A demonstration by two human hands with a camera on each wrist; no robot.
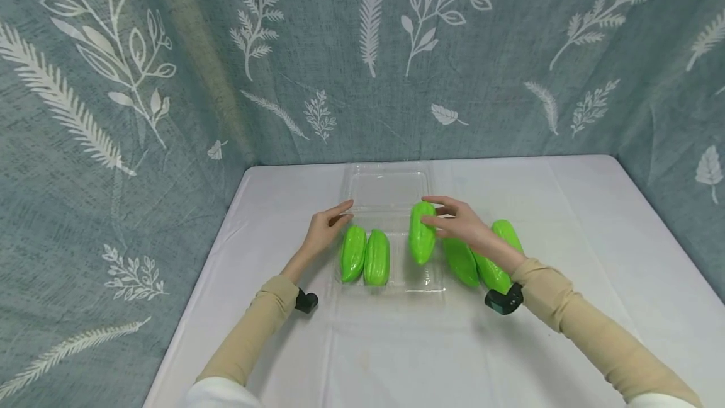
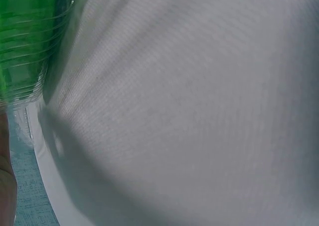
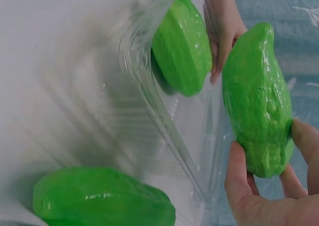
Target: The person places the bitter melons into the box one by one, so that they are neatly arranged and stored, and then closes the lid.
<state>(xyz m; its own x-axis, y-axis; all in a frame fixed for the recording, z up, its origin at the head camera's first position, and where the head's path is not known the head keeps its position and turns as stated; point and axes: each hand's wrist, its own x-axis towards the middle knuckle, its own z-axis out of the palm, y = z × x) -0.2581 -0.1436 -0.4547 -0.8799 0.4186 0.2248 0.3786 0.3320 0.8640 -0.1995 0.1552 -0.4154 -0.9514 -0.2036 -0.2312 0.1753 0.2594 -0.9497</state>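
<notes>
My right hand (image 1: 455,220) grips a glossy green ridged gourd (image 1: 421,235) near one end, between thumb and fingers. It holds the gourd over the right part of a clear plastic container (image 1: 399,272); in the right wrist view the gourd (image 3: 258,101) hangs tapered end up. Two more gourds (image 1: 354,254) lie side by side in the container's left part. At the container's left rim, close to its fold, rests my left hand (image 1: 325,228), fingers extended and the thumb apart from the index finger. Only a sliver of that hand (image 2: 6,181) shows in the left wrist view.
The container's clear lid (image 1: 387,184) lies folded back toward the curtain (image 1: 396,106). Right of the container, partly behind my right forearm, several loose green gourds (image 1: 461,262) lie on the white-covered table (image 1: 408,351).
</notes>
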